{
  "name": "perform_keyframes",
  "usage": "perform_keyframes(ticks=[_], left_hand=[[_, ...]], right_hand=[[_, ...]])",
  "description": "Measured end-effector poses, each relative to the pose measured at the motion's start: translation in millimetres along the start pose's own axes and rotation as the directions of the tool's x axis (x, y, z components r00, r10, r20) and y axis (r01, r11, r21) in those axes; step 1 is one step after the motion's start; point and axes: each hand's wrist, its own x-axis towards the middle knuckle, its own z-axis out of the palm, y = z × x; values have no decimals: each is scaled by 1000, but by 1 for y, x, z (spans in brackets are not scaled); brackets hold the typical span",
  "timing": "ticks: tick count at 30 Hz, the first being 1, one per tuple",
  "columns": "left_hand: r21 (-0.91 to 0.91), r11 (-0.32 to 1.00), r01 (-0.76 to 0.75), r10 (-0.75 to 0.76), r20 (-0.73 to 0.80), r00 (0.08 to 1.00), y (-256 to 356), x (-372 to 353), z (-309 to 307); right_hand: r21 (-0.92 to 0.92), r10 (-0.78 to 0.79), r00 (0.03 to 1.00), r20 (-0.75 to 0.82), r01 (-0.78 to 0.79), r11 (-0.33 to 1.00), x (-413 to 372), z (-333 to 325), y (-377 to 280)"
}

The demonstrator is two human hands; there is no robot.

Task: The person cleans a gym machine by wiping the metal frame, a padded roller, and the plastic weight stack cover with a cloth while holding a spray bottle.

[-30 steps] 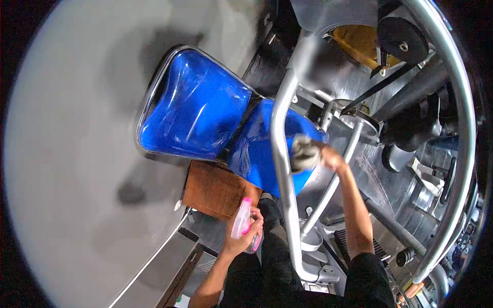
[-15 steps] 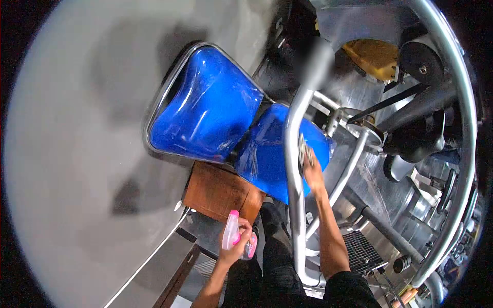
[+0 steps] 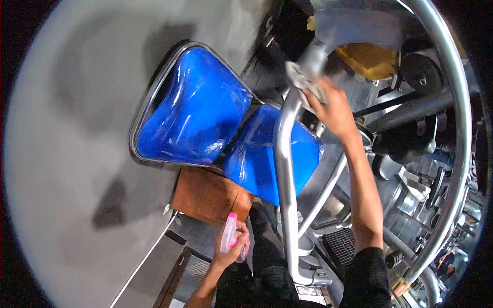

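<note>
My right hand (image 3: 335, 109) is closed around a greyish-white cloth (image 3: 303, 81), which is pressed on the upper bend of a silver metal tube frame (image 3: 284, 146). Lower down, my left hand (image 3: 233, 246) grips a spray bottle (image 3: 229, 235) with a pink nozzle and clear body, held near my leg. Behind the tube stands a chair with a blue seat (image 3: 257, 164) and a blue backrest (image 3: 192, 108), both under shiny clear plastic. Part of the seat is hidden by the tube.
A brown wooden box (image 3: 208, 195) stands beside the chair, against the grey wall (image 3: 67, 154). A second curved silver tube (image 3: 465, 118) arches along the right. Black machine parts (image 3: 411, 133) and a yellow round part (image 3: 367, 60) lie beyond. A white cable (image 3: 138, 267) runs at lower left.
My right hand has moved up the metal tube with the cloth, from beside the seat to the upper bend. My left hand still holds the spray bottle. The view has shifted slightly.
</note>
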Motion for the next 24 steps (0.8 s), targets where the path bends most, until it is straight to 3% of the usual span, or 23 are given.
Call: perform_keyframes(ticks=[1, 2, 4, 5, 6, 7, 10, 12, 14, 16, 18, 19, 20, 21, 22, 23, 24], left_hand=[[104, 995, 2, -3, 4, 1000, 2, 1, -2], [101, 995, 2, -1, -5, 1000, 5, 2, -3], [191, 979, -75, 86, -48, 995, 8, 1, -4], [61, 998, 15, -7, -124, 992, -7, -4, -7], [58, 998, 22, -14, -137, 991, -6, -5, -12], [96, 995, 20, -7, -132, 991, -5, -5, -16], [132, 991, -19, 40, -166, 985, -12, -10, -23], [132, 989, -62, 87, -192, 977, -20, -12, -29], [99, 994, -49, 68, -190, 979, -28, -21, -35], [63, 998, -31, 43, -211, 977, -31, -29, -39], [42, 999, -21, 30, -213, 977, -27, -31, -41], [85, 996, -25, 41, -199, 979, -22, -33, -42], [129, 991, -25, 49, -185, 981, -17, -36, -44], [190, 981, -41, 71, -153, 986, -10, -37, -46], [247, 968, -46, 78, -121, 990, -4, -40, -48], [408, 888, -211, 256, -59, 965, -1, -37, -51], [540, 757, -367, 415, 35, 909, 0, -34, -55]], right_hand=[[-240, -303, 952, -42, 285, 928, 23, 13, 12], [-339, -355, 926, 126, 376, 862, 41, 30, 30], [-570, -164, 902, 399, 385, 726, 56, 118, 121], [-622, 43, 825, 564, 390, 679, 68, 120, 99], [-665, 260, 694, 672, 411, 623, 86, 115, 65], [-682, 373, 649, 664, 321, 657, 94, 107, 41], [-677, 277, 690, 669, 411, 611, 88, 133, 49], [-691, 260, 732, 630, 376, 617, 80, 151, 52], [-658, 220, 710, 669, 427, 621, 61, 156, 31], [-524, 216, 553, 805, 489, 698, 34, 157, 4], [-601, 272, 605, 748, 444, 664, -15, 170, -16], [-613, -18, 775, 632, 515, 599, -56, 188, -7], [-646, -322, 829, 458, 559, 520, -100, 196, 2], [-769, -433, 734, 523, 626, 132, -134, 184, -6], [-779, -480, 622, 619, 562, -277, -166, 168, -19], [-592, -290, 592, 752, 800, 100, -192, 155, -33], [-328, -151, 457, 876, 797, 508, -209, 140, -49]])
